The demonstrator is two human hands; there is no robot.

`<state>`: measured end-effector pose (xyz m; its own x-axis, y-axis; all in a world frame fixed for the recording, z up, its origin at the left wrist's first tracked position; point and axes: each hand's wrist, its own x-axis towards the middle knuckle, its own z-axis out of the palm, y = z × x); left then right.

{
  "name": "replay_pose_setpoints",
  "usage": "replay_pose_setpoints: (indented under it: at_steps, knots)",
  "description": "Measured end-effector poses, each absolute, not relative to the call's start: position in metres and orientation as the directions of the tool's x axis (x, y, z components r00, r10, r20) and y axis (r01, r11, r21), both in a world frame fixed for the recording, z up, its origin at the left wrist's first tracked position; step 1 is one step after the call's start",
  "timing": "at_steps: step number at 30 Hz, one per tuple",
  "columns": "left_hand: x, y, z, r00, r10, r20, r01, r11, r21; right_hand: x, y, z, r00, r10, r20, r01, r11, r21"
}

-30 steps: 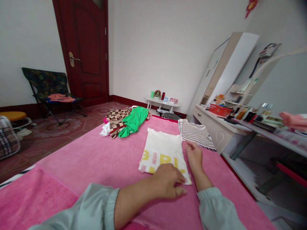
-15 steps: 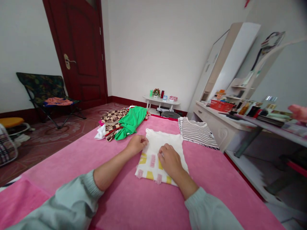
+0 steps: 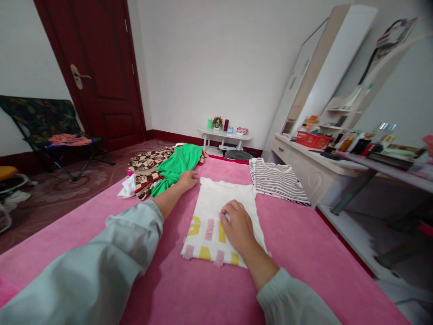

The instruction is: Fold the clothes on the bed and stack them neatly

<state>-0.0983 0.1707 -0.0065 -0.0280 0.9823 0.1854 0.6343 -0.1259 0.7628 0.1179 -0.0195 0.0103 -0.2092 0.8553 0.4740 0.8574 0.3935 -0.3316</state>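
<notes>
A folded white T-shirt (image 3: 216, 198) with yellow and pink letters lies on the pink bed cover (image 3: 304, 253). My right hand (image 3: 238, 225) rests palm down on its middle, fingers curled and pressed together on the cloth. My left hand (image 3: 187, 179) reaches far forward to the shirt's upper left corner, next to a green garment (image 3: 176, 164), with its fingers curled at the cloth edge. What its fingers grip is hidden.
A pile of clothes with a brown checked piece (image 3: 145, 164) lies at the far left of the bed. A folded striped shirt (image 3: 277, 180) lies at the far right. A dresser (image 3: 311, 164) with bottles stands to the right; a folding chair (image 3: 43, 128) and a door (image 3: 91, 72) to the left.
My left hand has moved from the shirt's near edge up to its far left corner. My right hand has shifted from the shirt's right edge onto its middle. The view has tilted.
</notes>
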Motion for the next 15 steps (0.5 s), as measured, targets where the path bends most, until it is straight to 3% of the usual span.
replay_pose_setpoints:
  at_steps: [7, 15]
  knots:
    - [-0.097, 0.181, -0.008, 0.003, 0.996, 0.091, 0.551, -0.077, 0.831, 0.117, -0.02, 0.012, -0.194, 0.864, 0.464, 0.858, 0.379, -0.348]
    - [-0.093, 0.193, -0.003, 0.028, 0.993, 0.114, 0.576, -0.109, 0.81, 0.118, -0.019, 0.01, -0.183, 0.872, 0.453, 0.864, 0.363, -0.349]
